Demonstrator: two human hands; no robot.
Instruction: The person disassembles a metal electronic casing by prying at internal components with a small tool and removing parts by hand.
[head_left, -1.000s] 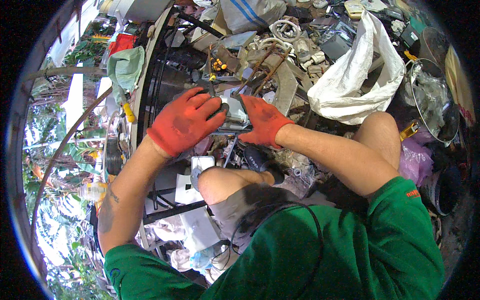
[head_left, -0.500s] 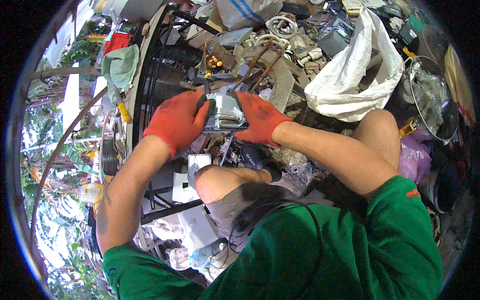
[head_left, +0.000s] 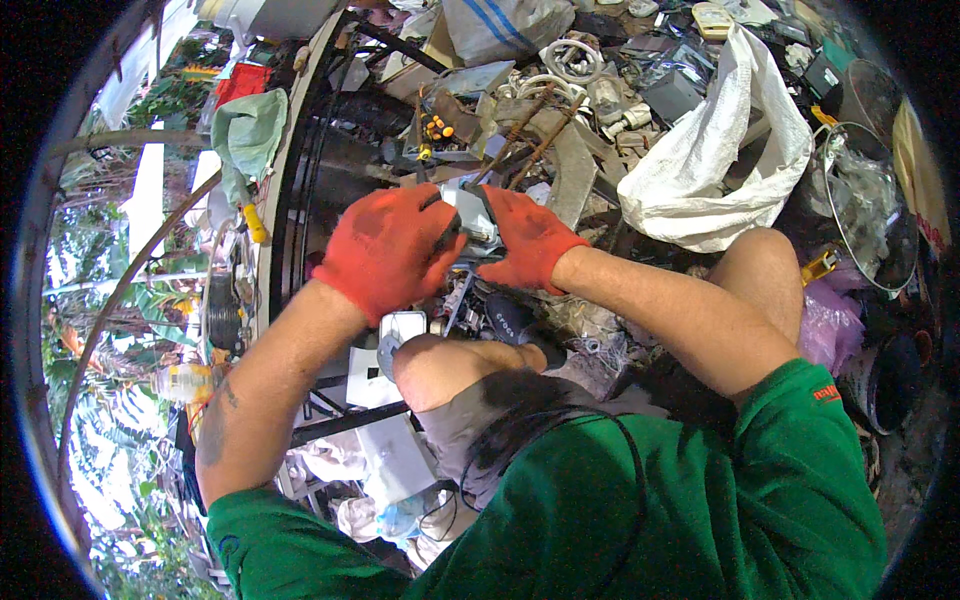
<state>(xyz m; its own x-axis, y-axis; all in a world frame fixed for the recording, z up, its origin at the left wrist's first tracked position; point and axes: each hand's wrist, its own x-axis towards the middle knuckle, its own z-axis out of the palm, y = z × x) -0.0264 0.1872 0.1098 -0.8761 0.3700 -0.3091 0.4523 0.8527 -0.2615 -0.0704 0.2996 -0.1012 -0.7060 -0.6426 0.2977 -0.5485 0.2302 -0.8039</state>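
Head view: past two bare knees [head_left: 430, 372], one red-gloved right hand [head_left: 528, 240] grasps one grey device [head_left: 472, 212], which sits between both hands; one red-gloved left hand [head_left: 392, 250] curls over its left side, hold unclear. Farther lie one white sack [head_left: 690, 207] and one blue-striped sack [head_left: 505, 32].

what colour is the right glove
The right glove is orange-red with dark patches, seen in the head view.

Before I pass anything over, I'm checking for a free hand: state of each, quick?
Left hand: curled against the grey device; whether it grips cannot be told.
Right hand: holding the grey device by its right side.
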